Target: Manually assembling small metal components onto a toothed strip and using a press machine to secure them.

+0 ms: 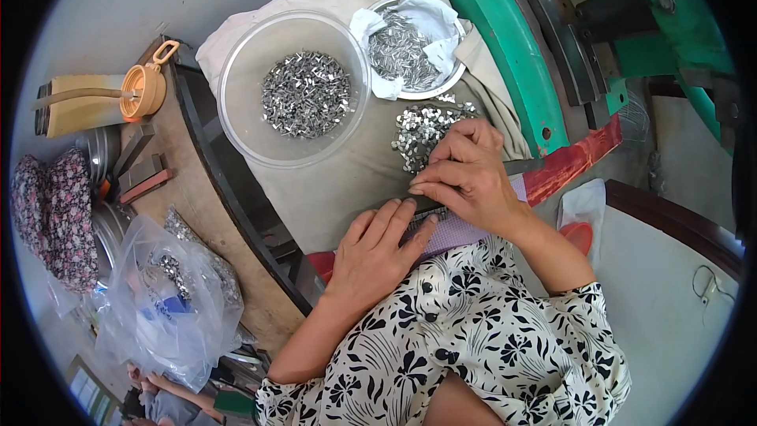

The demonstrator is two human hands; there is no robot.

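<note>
My left hand (372, 251) lies with its fingers stretched out and close together over the near edge of the cloth, by a dark metal strip (430, 207). Its thumb stands apart from the fingers. My right hand (471, 177) is closed in a pinch above that strip; what sits between thumb and forefinger is too small to make out. Just beyond it is a loose pile of small shiny metal pieces (422, 132). A clear plastic tub (236, 102) of short metal pieces and a metal bowl (453, 83) lined with white plastic, holding thin metal pins, stand farther back.
A green metal machine (505, 55) borders the right side. At left, a wooden table (229, 260) carries a clear bag (130, 308), an orange-lidded bottle (144, 91) and a flowered cloth (51, 221). Part of another person (177, 398) shows at lower left.
</note>
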